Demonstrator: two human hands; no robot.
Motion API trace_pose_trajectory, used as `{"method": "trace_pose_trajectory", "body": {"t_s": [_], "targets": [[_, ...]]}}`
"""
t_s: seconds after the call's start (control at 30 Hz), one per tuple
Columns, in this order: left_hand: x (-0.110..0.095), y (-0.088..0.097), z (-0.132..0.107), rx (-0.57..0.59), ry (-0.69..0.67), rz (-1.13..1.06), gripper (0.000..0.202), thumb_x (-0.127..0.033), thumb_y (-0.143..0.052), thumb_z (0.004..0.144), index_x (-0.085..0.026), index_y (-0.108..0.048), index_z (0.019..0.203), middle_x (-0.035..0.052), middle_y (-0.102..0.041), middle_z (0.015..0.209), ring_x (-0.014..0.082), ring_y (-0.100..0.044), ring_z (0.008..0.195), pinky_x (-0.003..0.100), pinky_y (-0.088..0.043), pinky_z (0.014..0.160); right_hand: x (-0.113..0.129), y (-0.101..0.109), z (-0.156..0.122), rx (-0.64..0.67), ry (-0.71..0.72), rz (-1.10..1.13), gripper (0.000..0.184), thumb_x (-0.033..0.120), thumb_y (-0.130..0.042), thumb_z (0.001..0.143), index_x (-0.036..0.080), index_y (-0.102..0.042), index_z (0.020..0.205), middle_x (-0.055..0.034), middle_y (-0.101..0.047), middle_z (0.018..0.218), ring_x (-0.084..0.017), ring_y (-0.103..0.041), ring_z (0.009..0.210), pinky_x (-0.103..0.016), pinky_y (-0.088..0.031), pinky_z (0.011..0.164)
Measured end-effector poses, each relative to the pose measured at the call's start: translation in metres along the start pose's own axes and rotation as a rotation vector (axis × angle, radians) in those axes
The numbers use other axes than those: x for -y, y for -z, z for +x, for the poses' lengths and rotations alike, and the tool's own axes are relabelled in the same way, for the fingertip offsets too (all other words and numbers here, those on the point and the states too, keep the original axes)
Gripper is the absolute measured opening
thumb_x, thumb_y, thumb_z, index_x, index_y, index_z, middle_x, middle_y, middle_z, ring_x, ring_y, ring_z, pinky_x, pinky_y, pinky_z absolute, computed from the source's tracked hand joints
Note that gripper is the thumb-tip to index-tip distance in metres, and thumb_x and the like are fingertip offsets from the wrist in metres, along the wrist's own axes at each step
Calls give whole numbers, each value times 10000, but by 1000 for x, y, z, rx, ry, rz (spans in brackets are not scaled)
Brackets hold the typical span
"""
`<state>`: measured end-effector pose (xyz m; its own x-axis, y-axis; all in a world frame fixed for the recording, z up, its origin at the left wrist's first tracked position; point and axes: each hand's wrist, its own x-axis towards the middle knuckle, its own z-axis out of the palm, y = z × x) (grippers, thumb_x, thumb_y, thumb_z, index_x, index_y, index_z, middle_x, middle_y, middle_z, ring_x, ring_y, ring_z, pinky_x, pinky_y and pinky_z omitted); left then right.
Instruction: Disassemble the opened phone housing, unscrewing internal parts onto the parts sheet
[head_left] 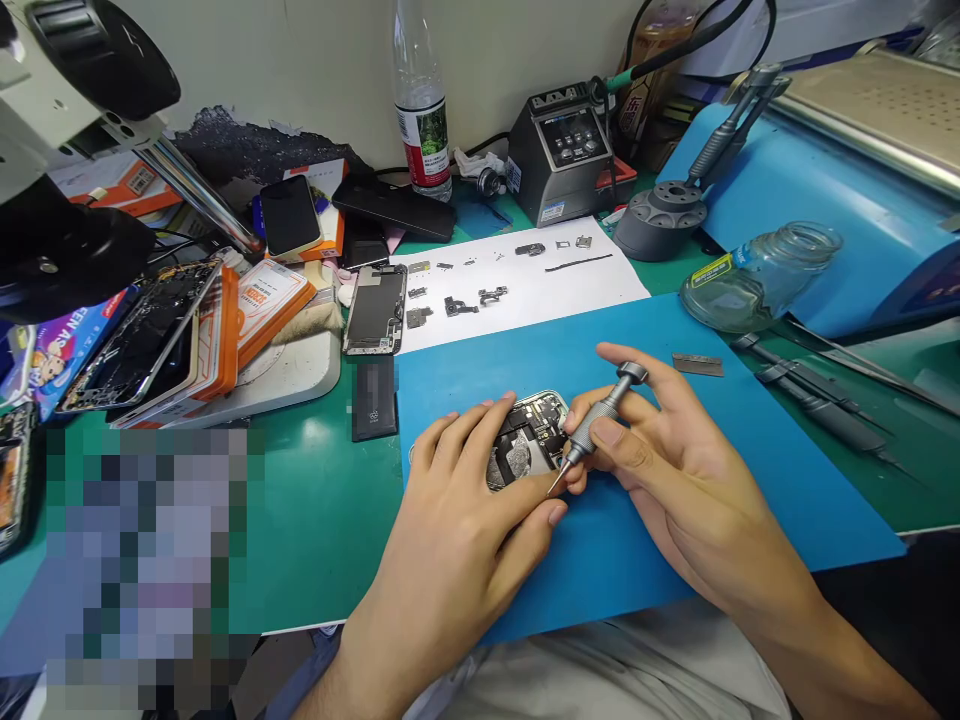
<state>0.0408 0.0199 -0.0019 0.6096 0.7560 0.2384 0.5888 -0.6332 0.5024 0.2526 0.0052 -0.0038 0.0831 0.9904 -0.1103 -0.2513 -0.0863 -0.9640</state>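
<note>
An opened smartphone (521, 440) lies on the blue mat (600, 570), its circuit boards and metal parts exposed. My left hand (465, 510) lies over the phone's left and near side, fingers closed around it, covering much of the frame. A grey metal precision screwdriver (598, 415) is in my right hand (667, 460), its knurled shaft between thumb and fingers and the index finger at its cap. The driver slants down to the left. Its tip is beside my left index finger, at the phone's near edge; whether it touches a screw I cannot tell.
Small phone parts (461, 306) lie on a white sheet (525, 290) behind the phone. Left of it are a detached screen (375, 310) and a battery (375, 400). A glass jar (761, 280), tweezers (862, 360) and other screwdrivers (825, 410) lie right. A microscope (75, 130) overhangs upper left.
</note>
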Motion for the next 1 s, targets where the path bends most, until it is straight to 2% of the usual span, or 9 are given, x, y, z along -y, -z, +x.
{"method": "trace_pose_trajectory", "body": {"t_s": [0.3,1.0], "targets": [[1,0,0,-3,-14,20,315,-317,-501,1185,-337,-804,1266,141,-544,1696,322,-488,1574,621,-417,1229,1,0,-2,12,-14,9,617,435,-753,1043,355,-473,1587,-24,-690,1102,-135,-693,766,-279,-653,711],[1,-1,1,9,-13,17,323,-334,-508,1180,-344,-804,1310,177,-532,1702,370,-512,1555,683,-444,1196,3,0,-2,-27,-32,-32,621,428,-783,1012,380,-505,1566,-18,-697,1071,-153,-714,739,-301,-666,689]]}}
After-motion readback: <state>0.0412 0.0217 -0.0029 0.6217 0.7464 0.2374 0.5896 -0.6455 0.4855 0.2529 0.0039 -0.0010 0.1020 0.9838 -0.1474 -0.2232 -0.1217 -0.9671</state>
